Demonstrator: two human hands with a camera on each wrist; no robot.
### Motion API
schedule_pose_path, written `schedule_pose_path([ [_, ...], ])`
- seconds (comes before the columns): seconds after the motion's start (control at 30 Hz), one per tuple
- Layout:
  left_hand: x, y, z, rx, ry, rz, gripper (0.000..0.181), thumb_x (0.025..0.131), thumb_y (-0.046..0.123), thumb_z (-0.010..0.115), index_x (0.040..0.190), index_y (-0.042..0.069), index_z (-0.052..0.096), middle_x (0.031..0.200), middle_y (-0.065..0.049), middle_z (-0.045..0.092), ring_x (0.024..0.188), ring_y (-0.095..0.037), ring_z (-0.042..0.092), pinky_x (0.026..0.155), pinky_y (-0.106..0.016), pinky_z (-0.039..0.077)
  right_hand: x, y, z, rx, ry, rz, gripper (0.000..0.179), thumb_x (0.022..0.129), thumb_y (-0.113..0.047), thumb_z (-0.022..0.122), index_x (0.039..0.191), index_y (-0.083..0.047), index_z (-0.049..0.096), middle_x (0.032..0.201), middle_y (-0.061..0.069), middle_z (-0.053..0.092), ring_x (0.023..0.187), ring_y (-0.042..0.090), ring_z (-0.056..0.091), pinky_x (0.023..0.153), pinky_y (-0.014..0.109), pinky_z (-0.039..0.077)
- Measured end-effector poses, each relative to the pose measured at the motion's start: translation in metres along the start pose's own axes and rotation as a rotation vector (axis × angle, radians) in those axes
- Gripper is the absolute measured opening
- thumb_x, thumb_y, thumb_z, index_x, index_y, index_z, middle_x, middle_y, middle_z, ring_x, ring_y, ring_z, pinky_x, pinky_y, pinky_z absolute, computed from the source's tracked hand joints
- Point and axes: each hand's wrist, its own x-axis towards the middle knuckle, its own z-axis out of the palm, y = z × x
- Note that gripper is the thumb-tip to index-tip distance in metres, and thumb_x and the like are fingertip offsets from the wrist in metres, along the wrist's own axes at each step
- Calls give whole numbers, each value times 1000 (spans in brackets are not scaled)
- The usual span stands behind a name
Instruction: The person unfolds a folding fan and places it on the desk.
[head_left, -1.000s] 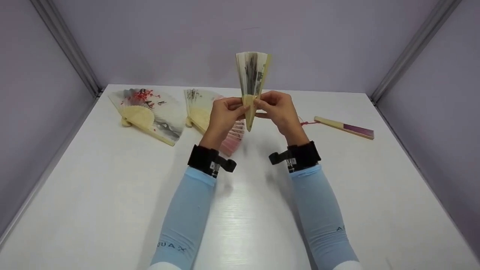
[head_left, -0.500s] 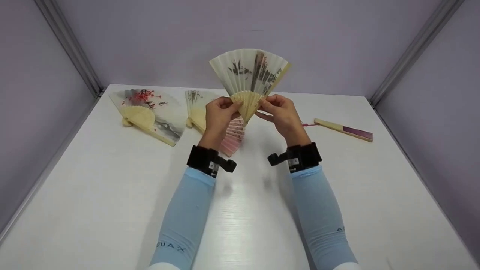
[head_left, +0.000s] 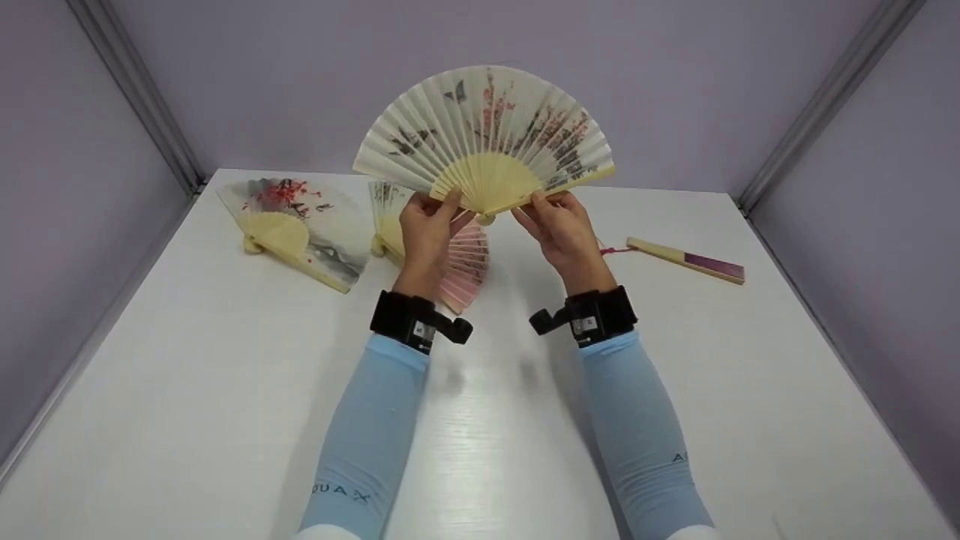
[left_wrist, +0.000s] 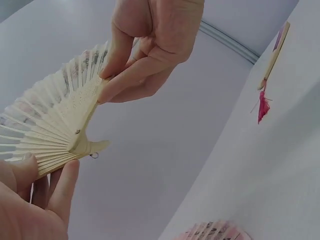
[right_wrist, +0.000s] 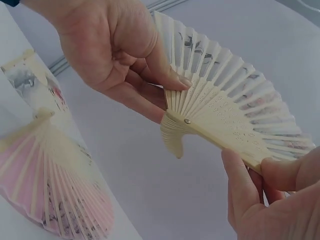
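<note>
One held fan (head_left: 491,180) has spread wide since earlier. My left fingers (head_left: 451,202) and right fingers (head_left: 541,205) pinch its edges. Counter (head_left: 187,390) count: two open fans (head_left: 277,231), one folded fan (head_left: 679,257).

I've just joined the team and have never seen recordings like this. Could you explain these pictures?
There's no robot here, just one person's bare hands. The widest picture comes from a camera on the head, looking down. The other two come from the left wrist camera and right wrist camera. The left hand and right hand hold a spread blossom-patterned folding fan by its two edges. On the white table lie an open fan with red blossoms, an open fan with a pink section, and a closed fan with a pinkish-red tassel.
</note>
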Motion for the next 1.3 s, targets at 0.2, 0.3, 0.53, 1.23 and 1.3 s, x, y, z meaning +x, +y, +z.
schedule_pose_path([
  [0.2, 3, -15, 2, -214, 82, -15, 43, 109, 12, 64, 148, -3, 53, 127, -15, 67, 114, -26, 73, 99, -32, 66, 1, 16, 9, 236, 77, -10, 22, 113, -8, 50, 134, -6, 54, 120, 11, 67, 103, 19, 75, 94, 27, 64],
  [0.3, 2, -21, 5, -273, 120, -13, 39, 110, 12, 62, 146, -1, 55, 121, -13, 68, 103, -21, 73, 91, -29, 67, 2, 20, 11, 264, 101, -17, 13, 112, -8, 51, 125, -7, 54, 118, 11, 67, 101, 19, 76, 92, 27, 65],
  [0.53, -3, -27, 10, -270, 94, 8, 32, 112, 16, 59, 142, 6, 53, 108, -10, 71, 84, -19, 76, 79, -28, 68, 1, 18, 10, 257, 102, -40, 26, 112, -8, 51, 138, -4, 55, 118, 10, 70, 98, 17, 78, 89, 27, 66],
  [1.23, 2, -28, 11, -227, 72, 116, 54, 92, -15, 76, 132, 9, 48, 111, -16, 73, 95, -21, 76, 89, -39, 69, -1, 15, 11, 1, 40, -1, 11, 109, -7, 61, 119, -3, 58, 113, 9, 66, 101, 15, 74, 103, 30, 63],
  [1.3, 2, -27, 9, -203, 74, 121, 55, 93, -14, 76, 135, 8, 49, 113, -19, 74, 93, -20, 76, 91, -40, 69, -5, 8, 5, -254, -23, 25, 9, 107, -10, 68, 112, -5, 62, 108, 7, 67, 96, 14, 76, 99, 30, 65],
])
